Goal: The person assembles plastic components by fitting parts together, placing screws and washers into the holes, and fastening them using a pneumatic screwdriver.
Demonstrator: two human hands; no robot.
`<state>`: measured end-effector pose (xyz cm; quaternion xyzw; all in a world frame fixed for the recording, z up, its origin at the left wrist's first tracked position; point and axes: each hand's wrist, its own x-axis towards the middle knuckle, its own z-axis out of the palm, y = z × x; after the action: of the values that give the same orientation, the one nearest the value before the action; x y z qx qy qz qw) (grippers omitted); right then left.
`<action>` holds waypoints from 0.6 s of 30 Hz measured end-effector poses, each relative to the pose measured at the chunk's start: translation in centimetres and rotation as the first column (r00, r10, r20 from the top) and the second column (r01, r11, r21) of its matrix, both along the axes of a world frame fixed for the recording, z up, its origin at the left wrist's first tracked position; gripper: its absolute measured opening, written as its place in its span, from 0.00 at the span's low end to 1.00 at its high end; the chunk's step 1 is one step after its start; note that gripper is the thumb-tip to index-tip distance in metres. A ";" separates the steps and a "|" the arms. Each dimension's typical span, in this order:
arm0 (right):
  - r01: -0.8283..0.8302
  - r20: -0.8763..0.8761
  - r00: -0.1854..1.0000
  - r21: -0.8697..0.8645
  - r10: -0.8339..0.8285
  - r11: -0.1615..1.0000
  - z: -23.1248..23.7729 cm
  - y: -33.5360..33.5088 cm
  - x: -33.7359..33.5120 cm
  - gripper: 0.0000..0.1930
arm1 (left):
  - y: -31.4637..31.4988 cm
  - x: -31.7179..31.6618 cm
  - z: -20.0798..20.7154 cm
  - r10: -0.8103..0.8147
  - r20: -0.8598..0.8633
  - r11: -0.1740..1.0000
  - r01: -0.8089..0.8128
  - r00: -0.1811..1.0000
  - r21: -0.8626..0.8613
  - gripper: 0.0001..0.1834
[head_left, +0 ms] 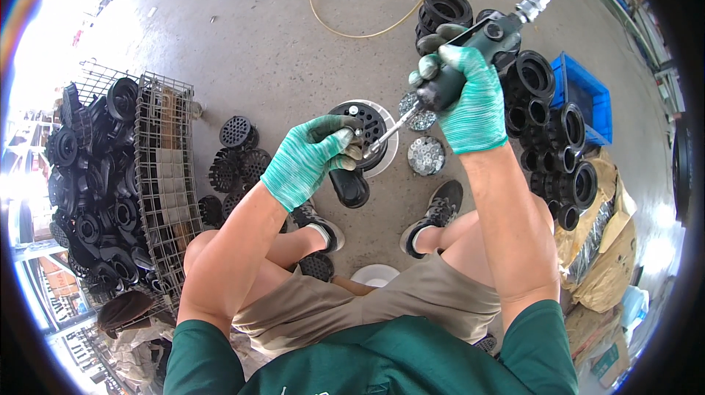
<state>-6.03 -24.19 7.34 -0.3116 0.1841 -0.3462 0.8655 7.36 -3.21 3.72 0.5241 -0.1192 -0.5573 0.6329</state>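
Observation:
My right hand point(474, 98), in a green-and-grey work glove, is wrapped round a black air screwdriver point(481, 46). The tool's metal shaft point(396, 129) slants down to the left, its tip beside my left fingers. My left hand point(308, 153), gloved alike, has thumb and fingers pinched together at the edge of a black perforated round part point(373, 125). Some small shiny metal shows at those fingertips, too small to name. Another metal fastener point(353, 110) sits on the part, which rests over a white round container point(393, 147). Below my left hand juts a black rounded piece point(350, 189).
Two tubs of small metal hardware point(427, 155) stand right of the white container. Stacked black rings point(532, 75) and a blue crate point(602, 112) stand farther right. Leftward are black perforated discs point(236, 132) and a wire basket point(165, 160) of black parts. A yellowish hose point(345, 34) crosses the floor.

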 end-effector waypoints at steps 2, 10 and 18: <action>0.064 0.073 0.995 0.032 -0.066 0.997 0.3 -0.5 0.3 0.15 | 0.1 0.2 -0.3 0.008 0.033 1.000 -0.008 0.999 0.009 0.20; 0.145 0.125 0.978 0.165 -0.166 0.976 -0.2 -2.3 0.4 0.10 | -0.5 -1.4 1.2 0.180 -0.010 0.984 -0.180 0.984 0.003 0.17; 0.136 0.137 0.977 0.202 -0.165 0.970 -0.2 -2.2 0.6 0.12 | -0.7 -1.9 1.7 0.237 -0.051 0.970 -0.239 0.970 -0.038 0.16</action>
<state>-5.44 -26.41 7.18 -0.1844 0.1730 -0.4145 0.8742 5.46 -3.88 5.38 0.5078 -0.0531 -0.4866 0.7089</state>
